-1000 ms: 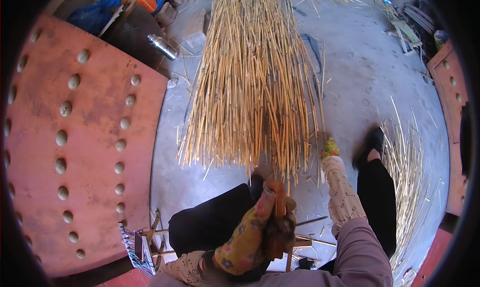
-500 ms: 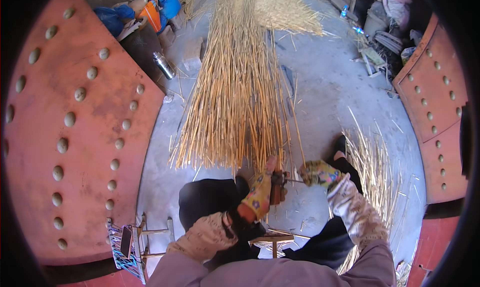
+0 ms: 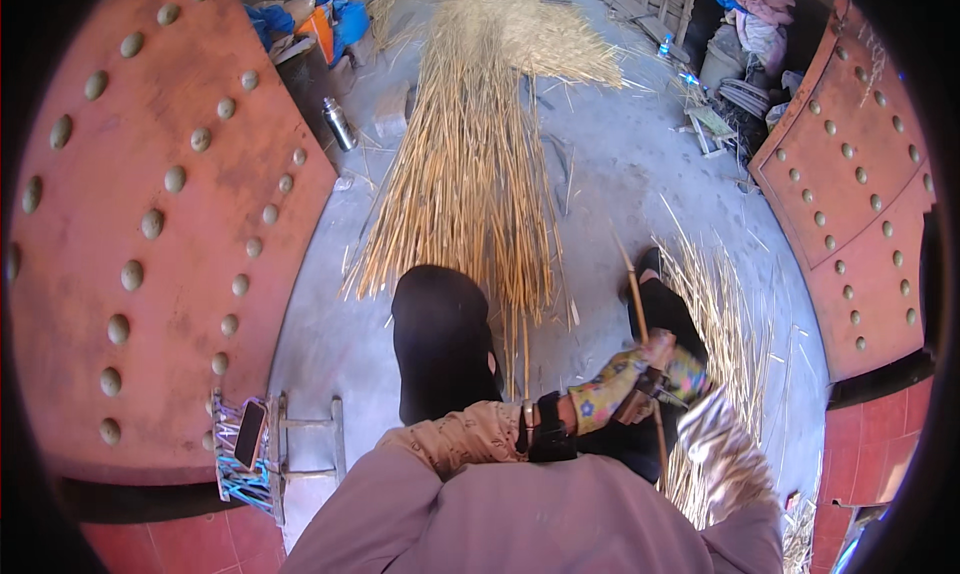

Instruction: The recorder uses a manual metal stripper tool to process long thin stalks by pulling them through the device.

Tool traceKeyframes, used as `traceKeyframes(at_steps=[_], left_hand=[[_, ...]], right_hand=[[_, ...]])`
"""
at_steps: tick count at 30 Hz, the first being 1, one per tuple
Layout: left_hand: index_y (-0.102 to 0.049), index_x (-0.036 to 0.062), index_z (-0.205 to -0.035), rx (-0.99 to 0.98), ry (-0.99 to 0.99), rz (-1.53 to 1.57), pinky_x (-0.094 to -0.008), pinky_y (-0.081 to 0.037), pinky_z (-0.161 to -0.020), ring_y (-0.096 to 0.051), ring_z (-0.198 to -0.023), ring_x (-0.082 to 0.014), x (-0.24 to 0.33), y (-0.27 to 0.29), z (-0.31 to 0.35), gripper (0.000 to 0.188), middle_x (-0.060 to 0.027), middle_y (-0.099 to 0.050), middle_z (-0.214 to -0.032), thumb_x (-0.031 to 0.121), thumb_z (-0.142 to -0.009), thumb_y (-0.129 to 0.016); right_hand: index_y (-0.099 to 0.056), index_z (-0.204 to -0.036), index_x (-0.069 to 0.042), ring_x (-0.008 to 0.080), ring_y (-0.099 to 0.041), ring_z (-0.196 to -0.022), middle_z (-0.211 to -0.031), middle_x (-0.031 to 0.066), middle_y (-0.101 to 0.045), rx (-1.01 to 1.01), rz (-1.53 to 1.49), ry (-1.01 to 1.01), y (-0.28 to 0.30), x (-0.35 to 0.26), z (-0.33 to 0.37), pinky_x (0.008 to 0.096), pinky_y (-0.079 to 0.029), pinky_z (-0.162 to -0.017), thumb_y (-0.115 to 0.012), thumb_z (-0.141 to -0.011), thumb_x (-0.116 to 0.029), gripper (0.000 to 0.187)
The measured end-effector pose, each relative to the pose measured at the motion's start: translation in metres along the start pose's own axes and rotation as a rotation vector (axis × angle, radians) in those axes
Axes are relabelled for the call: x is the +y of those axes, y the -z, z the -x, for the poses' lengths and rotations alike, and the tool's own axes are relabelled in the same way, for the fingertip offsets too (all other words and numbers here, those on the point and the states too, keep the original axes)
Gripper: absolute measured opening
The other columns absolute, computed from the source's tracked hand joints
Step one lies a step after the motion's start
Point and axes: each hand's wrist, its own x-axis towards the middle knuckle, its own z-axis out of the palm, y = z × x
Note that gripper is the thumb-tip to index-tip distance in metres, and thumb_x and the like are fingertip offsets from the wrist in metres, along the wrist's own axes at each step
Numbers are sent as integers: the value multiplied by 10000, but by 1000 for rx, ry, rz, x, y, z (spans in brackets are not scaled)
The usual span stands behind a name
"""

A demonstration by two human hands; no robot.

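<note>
My left hand [image 3: 622,382], in a yellow floral glove with bare fingertips, reaches across to the right and is closed round a small dark brown tool [image 3: 638,404] whose kind I cannot make out. One reed stalk [image 3: 637,292] runs past the left fingertips and the tool, its lower end beside my right leg. Close against the tool is my right hand [image 3: 688,376], in a similar floral glove. It is blurred but looks closed; what it grips is hidden. Ahead of my knees a broad spread of tan reed stalks [image 3: 455,204] lies on the floor.
More pale stalks [image 3: 725,324] lie beside my right foot. A corded stool [image 3: 285,454] with a phone [image 3: 250,434] on it stands at the left. Studded reddish door panels [image 3: 170,234] flank both sides. A metal flask [image 3: 338,124] stands beyond the left panel.
Both hands have moved right, and my left hand now meets the right one over my right leg. The single stalk has moved right with them. My head view has shifted slightly.
</note>
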Motion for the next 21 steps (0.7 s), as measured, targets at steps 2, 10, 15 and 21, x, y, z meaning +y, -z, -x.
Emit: traceKeyframes(at_steps=[2,10,15,21], left_hand=[[-488,78,-847,37,33,-73,-201,-309,-376,-413,-426,-68,-10,-10,17,307,24,-427,-547,382,-811,-473],[-495,53,-904,-513,-252,-19,-233,-449,-420,-533,-506,-121,-15,-13,41,411,-62,-534,-705,447,-787,-466],[-482,89,-876,-107,137,43,-237,-435,-353,-506,-416,-101,-5,-11,30,434,8,-472,-534,502,-744,-487],[-506,120,-724,-117,71,276,-206,-398,-415,-457,-479,-61,13,23,55,266,33,-468,-568,380,-773,-533]], right_hand=[[-534,-1010,-88,170,-533,-650,-863,21,-560,351,-512,21,-24,-57,-8,269,-449,-566,-556,-749,-178,277],[-336,-1174,7,-23,-231,-449,-630,-104,-295,280,-702,452,-13,-160,90,115,-198,-352,-429,-829,-268,451],[-228,-1228,51,-22,-259,-522,-719,-77,-316,480,-439,524,-20,-183,145,108,-212,-410,-477,-804,-310,610],[-242,-1231,40,-14,-287,-553,-732,-66,-334,547,-482,731,-21,-187,150,108,-245,-443,-437,-825,-305,567]])
